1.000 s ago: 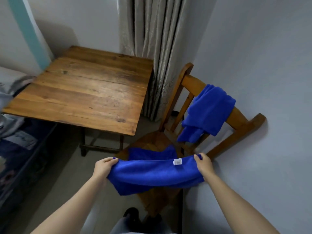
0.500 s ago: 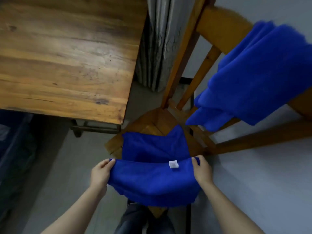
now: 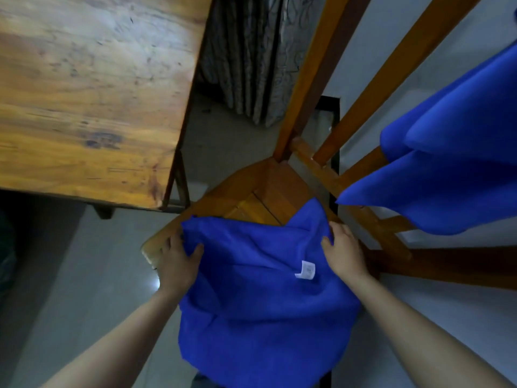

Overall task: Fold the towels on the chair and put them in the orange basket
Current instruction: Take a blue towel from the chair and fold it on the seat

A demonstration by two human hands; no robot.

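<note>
We look down on a worn brown wooden tabletop that fills the upper left. To its right stands an orange-brown wooden chair, its back slats rising toward the pale wall. A soft blue cloth towel lies across the chair's seat, its near part hanging over the front edge toward us and its far edge bunched up. A second blue cloth towel hangs draped over the chair's back at the right, apart from the first. A grey patterned curtain hangs between tabletop and chair. Our left hand grips the seat towel's left edge, thumb on top, fingers curled under. Our right hand pinches the far right corner, fingers curled together. A small white label sits on the towel just beside the right hand.
</note>
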